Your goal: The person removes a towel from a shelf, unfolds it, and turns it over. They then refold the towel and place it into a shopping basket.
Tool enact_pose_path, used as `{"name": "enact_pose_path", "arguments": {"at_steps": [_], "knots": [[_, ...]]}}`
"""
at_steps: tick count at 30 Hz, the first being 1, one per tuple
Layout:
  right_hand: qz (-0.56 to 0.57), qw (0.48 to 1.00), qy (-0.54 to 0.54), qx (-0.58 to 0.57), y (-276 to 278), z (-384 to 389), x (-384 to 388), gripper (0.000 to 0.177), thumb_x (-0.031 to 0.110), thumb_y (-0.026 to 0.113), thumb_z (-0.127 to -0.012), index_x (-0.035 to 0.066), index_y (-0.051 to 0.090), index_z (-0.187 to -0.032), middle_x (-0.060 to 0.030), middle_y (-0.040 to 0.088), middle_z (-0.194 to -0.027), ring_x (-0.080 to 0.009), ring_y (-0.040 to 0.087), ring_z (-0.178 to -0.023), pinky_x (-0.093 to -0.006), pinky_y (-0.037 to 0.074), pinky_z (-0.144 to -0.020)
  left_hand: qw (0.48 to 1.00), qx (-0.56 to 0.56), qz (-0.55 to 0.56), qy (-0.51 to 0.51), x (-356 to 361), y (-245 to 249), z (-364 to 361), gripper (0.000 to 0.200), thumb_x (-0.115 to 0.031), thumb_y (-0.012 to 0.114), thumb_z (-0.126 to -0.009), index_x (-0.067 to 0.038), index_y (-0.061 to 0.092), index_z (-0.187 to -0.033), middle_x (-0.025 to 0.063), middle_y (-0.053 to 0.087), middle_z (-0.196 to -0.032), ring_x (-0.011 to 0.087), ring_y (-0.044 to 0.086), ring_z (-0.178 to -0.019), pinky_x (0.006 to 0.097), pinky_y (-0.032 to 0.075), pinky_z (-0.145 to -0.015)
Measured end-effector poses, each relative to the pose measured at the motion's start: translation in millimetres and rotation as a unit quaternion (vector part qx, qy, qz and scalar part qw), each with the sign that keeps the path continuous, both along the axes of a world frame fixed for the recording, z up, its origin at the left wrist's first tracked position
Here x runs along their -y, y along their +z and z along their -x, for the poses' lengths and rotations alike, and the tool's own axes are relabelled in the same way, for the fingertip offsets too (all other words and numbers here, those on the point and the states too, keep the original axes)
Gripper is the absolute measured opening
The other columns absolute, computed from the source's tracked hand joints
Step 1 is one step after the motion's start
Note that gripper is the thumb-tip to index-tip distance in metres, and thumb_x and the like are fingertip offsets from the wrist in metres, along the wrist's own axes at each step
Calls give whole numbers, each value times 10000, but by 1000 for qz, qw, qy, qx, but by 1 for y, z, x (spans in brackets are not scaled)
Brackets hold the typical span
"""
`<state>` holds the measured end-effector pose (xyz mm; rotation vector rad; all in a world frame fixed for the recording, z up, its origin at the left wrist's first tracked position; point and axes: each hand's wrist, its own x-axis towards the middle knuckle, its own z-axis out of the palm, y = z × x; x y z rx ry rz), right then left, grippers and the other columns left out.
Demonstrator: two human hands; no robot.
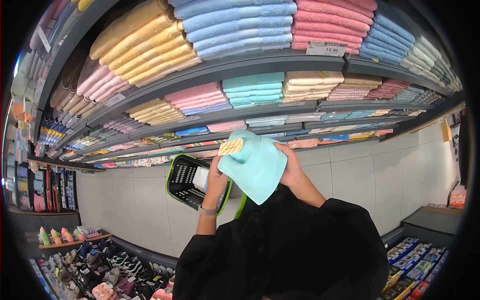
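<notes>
A mint-green towel (260, 167) hangs partly unfolded between my two hands, in front of my chest. My left hand (216, 172) grips its left side, close to a yellow-and-white striped tag (231, 147). At the upper right edge, my right hand (291, 162) has its fingers closed on the cloth. Some of the fingers of both hands are hidden behind the towel. Below and left of it stands a black shopping basket (181, 175) with a green rim, holding a white item (201, 177).
Shelves of folded towels run across the front, with blue towels (240, 30), mint towels (254, 92) and a price label (326, 49). Tiled floor (150, 200) lies below. Shoes (95, 270) fill a display at lower left; packaged goods (412, 265) sit at lower right.
</notes>
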<state>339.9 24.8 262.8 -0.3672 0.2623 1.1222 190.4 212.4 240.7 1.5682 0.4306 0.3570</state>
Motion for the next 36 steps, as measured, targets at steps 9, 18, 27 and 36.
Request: {"name": "enact_pose_path", "arguments": {"at_steps": [9, 18, 27, 36], "knots": [[-21, 999, -36, 16, -4, -8, 0, 421, 235, 532, -913, 14, 477, -1267, -119, 562, -1241, -261, 520, -1163, -406, 382, -1020, 949, 5, -248, 194, 0, 36, 22, 238, 13, 516, -845, 52, 603, -1064, 124, 667, -989, 204, 632, -905, 296, 484, -800], [34, 995, -61, 70, 8, -8, -1, 436, 183, 576, -912, 24, 439, -1294, -94, 532, -1265, -242, 515, -1170, -402, 410, -992, 976, 0, 7, 216, 1, -12, 41, 209, -45, 452, -925, 46, 589, -1055, 100, 640, -910, 171, 631, -840, 288, 499, -714], [161, 899, 81, 398, 17, 15, 5, 473, 183, 597, -898, -20, 448, -1299, -111, 548, -1231, -207, 528, -1126, -338, 435, -939, 954, 29, 289, 67, -27, -46, 55, 411, -237, 422, -972, 87, 483, -1216, 185, 582, -1183, 254, 559, -1108, 371, 403, -993], [146, 717, 284, 620, 36, 37, 1, 467, 270, 579, -907, -29, 506, -1258, -150, 594, -1181, -248, 555, -1100, -359, 420, -949, 950, -32, 310, 24, -42, 0, 29, 438, -311, 475, -968, 68, 549, -1174, 134, 627, -1121, 191, 598, -1013, 321, 450, -913]]}}
